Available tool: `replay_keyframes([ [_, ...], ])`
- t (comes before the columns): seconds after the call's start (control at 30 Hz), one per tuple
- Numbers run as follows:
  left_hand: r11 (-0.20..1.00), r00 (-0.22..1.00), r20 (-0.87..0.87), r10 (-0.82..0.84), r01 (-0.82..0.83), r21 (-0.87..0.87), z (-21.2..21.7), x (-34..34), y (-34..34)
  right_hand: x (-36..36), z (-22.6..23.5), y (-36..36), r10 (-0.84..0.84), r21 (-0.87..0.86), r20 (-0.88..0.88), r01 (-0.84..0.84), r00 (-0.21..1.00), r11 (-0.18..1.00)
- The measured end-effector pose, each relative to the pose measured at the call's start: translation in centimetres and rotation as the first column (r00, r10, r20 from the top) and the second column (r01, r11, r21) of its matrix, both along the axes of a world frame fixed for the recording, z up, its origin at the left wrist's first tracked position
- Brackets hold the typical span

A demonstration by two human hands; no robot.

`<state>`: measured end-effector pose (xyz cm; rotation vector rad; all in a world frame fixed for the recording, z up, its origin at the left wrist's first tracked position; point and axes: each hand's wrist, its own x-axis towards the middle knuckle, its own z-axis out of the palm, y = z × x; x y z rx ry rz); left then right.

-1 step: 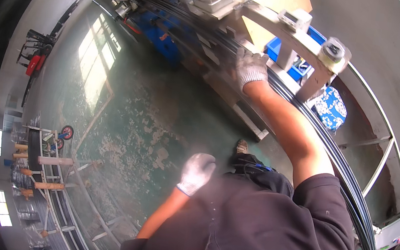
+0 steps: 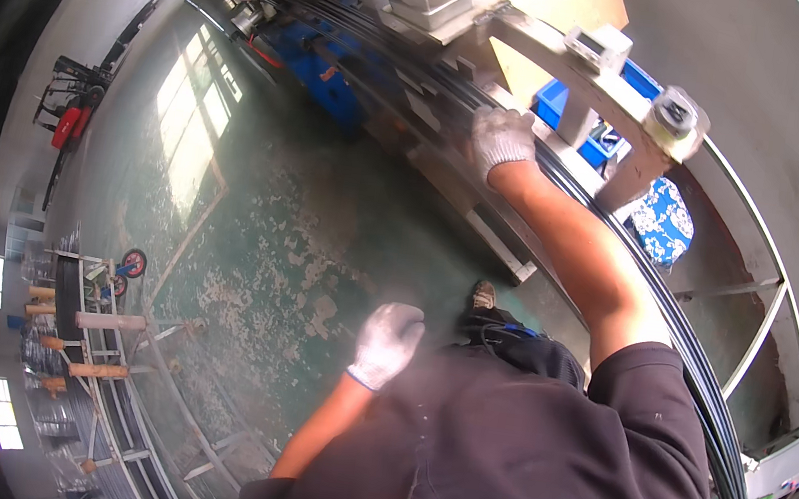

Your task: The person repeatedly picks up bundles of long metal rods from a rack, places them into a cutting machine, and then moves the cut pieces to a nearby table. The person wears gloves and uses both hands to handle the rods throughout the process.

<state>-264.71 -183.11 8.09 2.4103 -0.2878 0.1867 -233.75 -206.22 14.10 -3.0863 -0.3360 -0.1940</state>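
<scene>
My right hand (image 2: 502,142), in a pale knitted work glove, lies on a bundle of long dark rods (image 2: 698,360). Its fingers curl over the rods, with their tips hidden. The bundle runs along a metal frame (image 2: 538,41) from the far left to the near right, curved by the lens. My left hand (image 2: 387,344), gloved the same way, hangs low in front of my body, above the floor. Its fingers are curled closed, and nothing shows sticking out of them.
Blue bins (image 2: 552,100) stand behind the frame, near a stool with a blue floral cover (image 2: 663,222). Far left is a red-and-black forklift (image 2: 71,121). A rack with rollers (image 2: 107,322) stands at the left, on the worn green floor (image 2: 286,265).
My left hand has shifted slightly left. My right hand stays on the rods, and the frame appears slightly farther right in view.
</scene>
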Motion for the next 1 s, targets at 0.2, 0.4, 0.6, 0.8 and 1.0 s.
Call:
replay_keyframes([
  [0.2, 0.877, 0.89, -0.286, 0.354, -0.422, -0.228, 0.6, 5.5, 5.1, 1.8, 1.6, -2.1, 0.051, 0.066, -0.17, -0.04, 0.984, 0.997],
  [0.4, 0.928, 0.889, -0.419, 0.186, -0.299, -0.224, -6.5, 7.5, 10.6, 1.6, 0.6, -4.8, 0.134, 0.384, -0.117, -0.079, 0.984, 0.92],
  [0.6, 0.947, 0.949, -0.296, 0.105, -0.186, -0.261, -5.5, 18.5, 19.6, -1.3, -0.5, -2.0, -0.077, 0.124, 0.059, 0.069, 0.995, 0.99],
  [0.8, 0.962, 0.981, -0.15, 0.124, -0.155, -0.223, -4.8, 26.5, 32.1, 0.0, -1.2, 12.0, -0.154, 0.253, 0.366, 0.061, 0.918, 0.966],
  [1.0, 0.981, 0.955, -0.281, 0.096, -0.139, -0.139, -4.7, 30.9, 40.3, 12.1, 1.1, 31.0, 0.008, 0.409, 0.281, -0.127, 0.96, 0.904],
])
